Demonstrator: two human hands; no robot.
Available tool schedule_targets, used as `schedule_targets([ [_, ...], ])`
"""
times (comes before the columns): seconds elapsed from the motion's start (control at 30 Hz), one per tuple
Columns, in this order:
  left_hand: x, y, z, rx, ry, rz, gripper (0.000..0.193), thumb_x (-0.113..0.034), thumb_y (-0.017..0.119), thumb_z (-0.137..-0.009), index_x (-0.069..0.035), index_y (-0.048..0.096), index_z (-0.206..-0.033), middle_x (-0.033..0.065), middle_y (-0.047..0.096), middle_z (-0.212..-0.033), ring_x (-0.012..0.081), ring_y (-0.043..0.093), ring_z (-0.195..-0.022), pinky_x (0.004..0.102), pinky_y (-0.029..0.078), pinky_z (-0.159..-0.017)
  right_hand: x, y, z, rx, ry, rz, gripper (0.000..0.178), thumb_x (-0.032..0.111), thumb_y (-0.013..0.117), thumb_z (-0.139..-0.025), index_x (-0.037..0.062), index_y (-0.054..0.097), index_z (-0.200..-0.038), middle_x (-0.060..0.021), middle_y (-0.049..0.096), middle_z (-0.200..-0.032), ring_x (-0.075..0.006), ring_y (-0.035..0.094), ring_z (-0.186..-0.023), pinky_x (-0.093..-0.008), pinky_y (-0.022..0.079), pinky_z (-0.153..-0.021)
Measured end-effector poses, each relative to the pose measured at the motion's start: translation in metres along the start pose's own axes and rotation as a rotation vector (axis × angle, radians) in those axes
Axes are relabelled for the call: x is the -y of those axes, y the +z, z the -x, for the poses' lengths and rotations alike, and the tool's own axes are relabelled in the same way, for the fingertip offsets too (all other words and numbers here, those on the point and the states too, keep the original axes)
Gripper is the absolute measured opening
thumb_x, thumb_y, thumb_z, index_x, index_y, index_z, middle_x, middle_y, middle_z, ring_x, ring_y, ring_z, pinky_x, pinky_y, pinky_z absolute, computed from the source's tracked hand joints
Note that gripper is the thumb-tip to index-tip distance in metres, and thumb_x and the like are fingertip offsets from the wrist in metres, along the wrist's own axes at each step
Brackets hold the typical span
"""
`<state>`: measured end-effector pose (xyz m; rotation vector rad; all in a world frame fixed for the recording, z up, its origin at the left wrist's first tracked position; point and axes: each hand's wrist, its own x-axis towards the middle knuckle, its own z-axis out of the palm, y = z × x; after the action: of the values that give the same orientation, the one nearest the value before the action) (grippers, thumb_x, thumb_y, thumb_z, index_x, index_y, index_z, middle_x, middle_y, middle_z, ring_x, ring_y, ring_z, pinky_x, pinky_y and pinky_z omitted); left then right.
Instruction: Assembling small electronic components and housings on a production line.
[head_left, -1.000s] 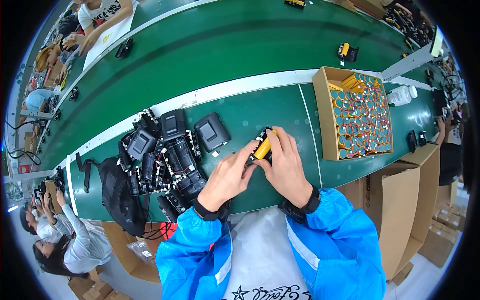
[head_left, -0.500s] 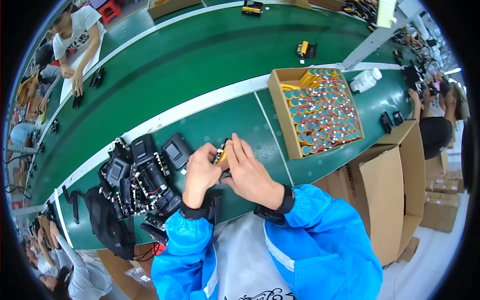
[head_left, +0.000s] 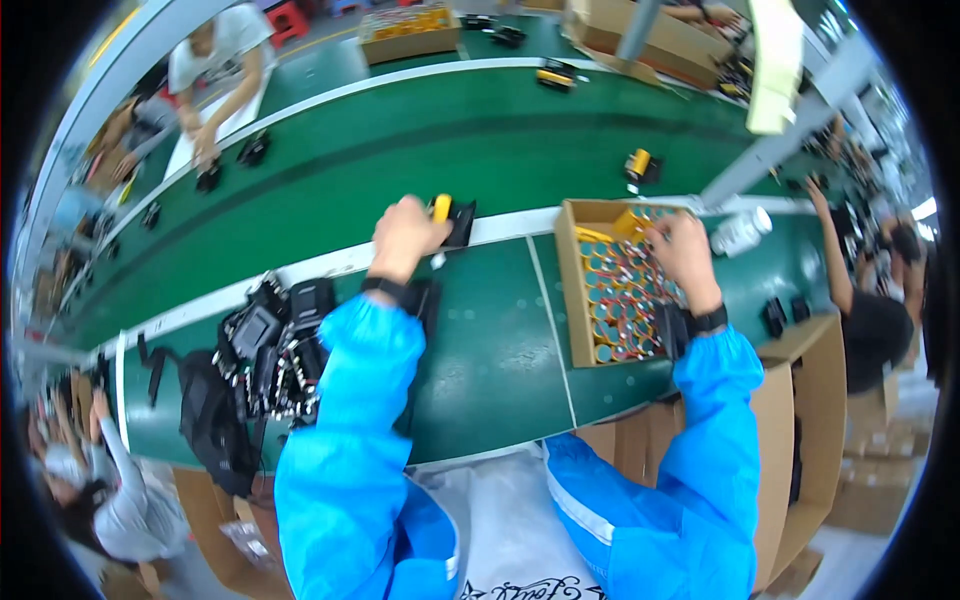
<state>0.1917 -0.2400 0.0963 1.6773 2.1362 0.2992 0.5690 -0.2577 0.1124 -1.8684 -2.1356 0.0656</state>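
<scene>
My left hand (head_left: 405, 238) is over the white rail at the belt's near edge, its fingers closed on a black plastic casing (head_left: 461, 224). A yellow battery (head_left: 441, 208) sits in that casing, and a small white connector hangs below it. To the right, my right hand (head_left: 684, 254) reaches into an open cardboard box (head_left: 573, 300) packed with upright yellow batteries that have teal ends and red wires. Its fingers are bent down among the batteries at the far right part of the box; what they pinch is hidden.
A heap of black casings (head_left: 262, 340) lies left on the green bench, beside a black bag (head_left: 212, 420). A white bottle (head_left: 741, 232) lies right of the battery box. A metal post (head_left: 775, 150) rises behind it. More casings with batteries (head_left: 557, 75) sit on the belt.
My hands, together over the bench before, have parted. The left has carried the casing with the battery forward to the belt edge; the right has gone into the battery box. The view has shifted.
</scene>
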Motion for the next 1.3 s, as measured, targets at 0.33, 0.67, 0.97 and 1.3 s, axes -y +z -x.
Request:
schedule_targets([
  [0.33,-0.013,0.029,-0.003,-0.261,-0.132,-0.049,0.048,-0.046,0.064,-0.085,-0.002,0.069,-0.102,0.0186,0.070,-0.099,0.0375,0.067,-0.097,0.0475,0.054,-0.083,-0.035,-0.007,0.026,-0.324,-0.088,-0.409,0.033,0.020,0.039,-0.104,-0.0058,0.058,-0.110,-0.0205,0.063,-0.107,-0.0304,0.059,-0.104,-0.0386,0.044,-0.093],
  [0.67,0.031,-0.162,0.210,-0.087,0.400,0.037,0.030,-0.027,0.069,-0.085,0.003,0.068,-0.091,0.0200,0.069,-0.082,0.0378,0.067,-0.078,0.0433,0.054,-0.070,0.003,-0.072,0.089,-0.038,-0.183,-1.973,0.030,0.029,0.036,-0.106,0.0031,0.050,-0.098,-0.0020,0.045,-0.074,-0.0119,0.048,-0.070,-0.0283,0.044,-0.081],
  [0.97,0.172,-0.120,0.281,-0.005,0.158,-0.173,0.049,-0.025,0.083,-0.071,0.002,0.060,-0.106,0.0159,0.061,-0.103,0.0353,0.058,-0.101,0.0414,0.048,-0.085,0.107,-0.037,0.164,0.113,0.064,-1.839,0.020,0.019,0.040,-0.105,0.0050,0.047,-0.094,0.0027,0.031,-0.066,-0.0066,0.030,-0.049,-0.0241,0.027,-0.049],
  [1.3,0.208,-0.022,0.328,-0.289,0.017,-0.012,0.110,-0.033,0.093,-0.050,0.005,0.036,-0.135,0.0228,0.050,-0.117,0.0377,0.051,-0.106,0.0442,0.041,-0.094,0.117,-0.005,0.195,0.222,0.299,-1.776,0.017,0.017,0.043,-0.104,0.0032,0.049,-0.098,0.0028,0.033,-0.066,-0.0063,0.032,-0.050,-0.0240,0.029,-0.051],
])
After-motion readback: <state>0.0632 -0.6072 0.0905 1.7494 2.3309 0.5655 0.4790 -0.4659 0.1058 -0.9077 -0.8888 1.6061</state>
